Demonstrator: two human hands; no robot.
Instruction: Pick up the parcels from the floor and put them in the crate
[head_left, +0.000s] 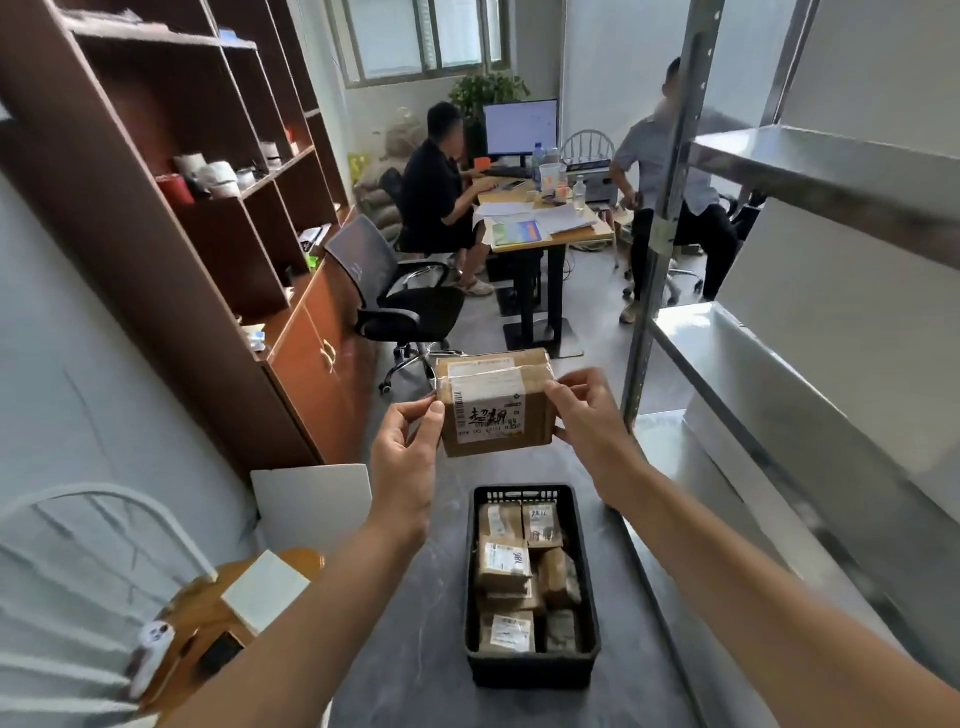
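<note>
I hold a brown cardboard parcel (493, 402) with a white shipping label up in front of me, above the floor. My left hand (408, 454) pinches its left edge and my right hand (589, 415) grips its right edge. Below, on the dark grey floor, stands a black plastic crate (532, 670) holding several small brown parcels (506, 566) with white labels. The held parcel hangs above and a little beyond the crate's far end.
A metal shelving rack (769, 374) runs along the right. A brown wooden shelf unit (218, 218) lines the left wall, with a white chair (104, 519) and a small round table (228, 597) near me. Ahead are an office chair (400, 306), a desk (545, 228) and two seated people.
</note>
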